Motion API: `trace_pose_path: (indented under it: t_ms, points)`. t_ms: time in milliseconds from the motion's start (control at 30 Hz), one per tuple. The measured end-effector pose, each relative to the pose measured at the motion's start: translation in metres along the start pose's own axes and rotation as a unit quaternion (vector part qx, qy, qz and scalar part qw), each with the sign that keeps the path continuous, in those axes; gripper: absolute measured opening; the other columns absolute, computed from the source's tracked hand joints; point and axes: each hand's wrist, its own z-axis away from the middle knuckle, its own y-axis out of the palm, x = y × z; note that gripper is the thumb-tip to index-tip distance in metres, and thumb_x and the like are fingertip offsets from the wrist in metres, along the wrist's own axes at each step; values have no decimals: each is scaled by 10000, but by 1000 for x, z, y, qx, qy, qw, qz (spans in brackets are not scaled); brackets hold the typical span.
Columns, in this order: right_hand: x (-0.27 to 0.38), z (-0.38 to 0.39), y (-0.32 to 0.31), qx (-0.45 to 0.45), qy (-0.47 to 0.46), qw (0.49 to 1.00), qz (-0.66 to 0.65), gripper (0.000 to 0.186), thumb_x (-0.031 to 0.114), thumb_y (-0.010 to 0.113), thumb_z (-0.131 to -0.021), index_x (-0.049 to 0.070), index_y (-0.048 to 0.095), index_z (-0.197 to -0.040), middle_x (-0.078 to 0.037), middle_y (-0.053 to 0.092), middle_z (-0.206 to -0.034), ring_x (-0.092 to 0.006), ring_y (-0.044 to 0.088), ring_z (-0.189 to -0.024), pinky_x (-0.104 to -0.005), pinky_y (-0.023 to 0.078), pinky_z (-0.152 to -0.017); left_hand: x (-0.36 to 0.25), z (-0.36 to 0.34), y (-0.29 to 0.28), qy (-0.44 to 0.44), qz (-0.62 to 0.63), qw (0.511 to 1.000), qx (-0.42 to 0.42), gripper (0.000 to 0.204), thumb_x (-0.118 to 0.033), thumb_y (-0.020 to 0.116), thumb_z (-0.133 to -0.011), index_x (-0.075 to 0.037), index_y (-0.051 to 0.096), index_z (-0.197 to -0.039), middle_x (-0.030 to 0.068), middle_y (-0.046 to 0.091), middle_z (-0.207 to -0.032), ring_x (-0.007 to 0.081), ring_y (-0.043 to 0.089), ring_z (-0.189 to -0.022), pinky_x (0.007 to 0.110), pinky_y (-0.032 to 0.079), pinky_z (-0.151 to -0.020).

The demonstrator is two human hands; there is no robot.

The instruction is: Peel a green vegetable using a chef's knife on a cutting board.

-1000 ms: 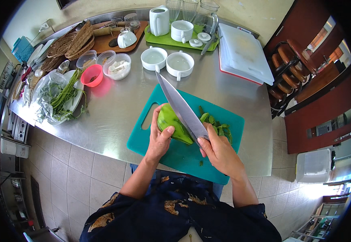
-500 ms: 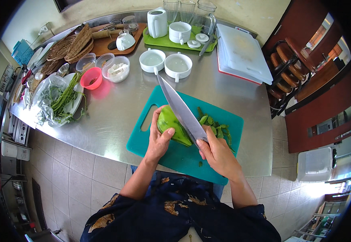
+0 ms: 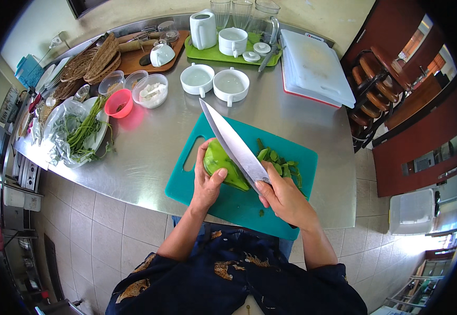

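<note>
My left hand [image 3: 206,181] is wrapped round a smooth, bright-green fruit or vegetable [image 3: 219,158], thumb on its near side; its exact kind is unclear. In my right hand [image 3: 285,197] is a large kitchen knife [image 3: 234,144], its broad blade slanting up and left along the right side of the green piece. Most of the knife handle is hidden by my fingers. Below both hands lies a teal cutting board [image 3: 186,186] with a slot handle at its left. Green peelings [image 3: 279,163] are heaped on the board, to the right of the blade.
Two white cups [image 3: 231,86] stand beyond the board. To the left are a pink bowl [image 3: 118,103], a tub of white pieces [image 3: 151,90] and a plate of leafy stems [image 3: 84,131]. White boards [image 3: 315,68] are stacked at right. A green tray [image 3: 213,52] with crockery is at the back.
The knife has turned slightly, its tip moving a little to the left. Both hands keep their holds, and the green piece stays nearly in place.
</note>
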Motion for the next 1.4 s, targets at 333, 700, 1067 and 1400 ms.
trace_pose_path:
  t_ms: [333,700,1067,1400]
  points:
    - [-17,-2,13,-32,-30,999,2,471,223,466,-1068,-8,362,-1464,-77,568,-653,-179,554,-548,-343,450,-537,-2,-2,5,-6,12,1000,-5,767,-271,748,-819,-20,358,-1430,88,532,-1249,179,545,-1165,323,436,-1015]
    - [-10,-10,-4,48,36,996,-69,494,282,435,-1082,37,324,-1497,-7,533,-641,-80,451,-454,-245,399,-441,0,1,4,2,-20,999,-34,750,-265,736,-816,-13,366,-1418,94,542,-1234,179,550,-1147,314,445,-1000]
    - [-16,-16,-8,101,53,983,-142,552,311,416,-1089,94,250,-1569,4,505,-654,-67,419,-479,-240,381,-460,4,0,4,37,-54,997,-49,781,-328,780,-832,0,372,-1412,104,558,-1235,180,548,-1152,312,447,-1001]
    - [-16,-14,-9,109,51,974,-193,533,307,421,-1094,52,262,-1533,-22,528,-651,-38,394,-424,-185,352,-424,3,-2,3,-7,-15,999,-28,771,-306,772,-833,9,377,-1415,100,563,-1236,176,555,-1150,317,441,-1017]
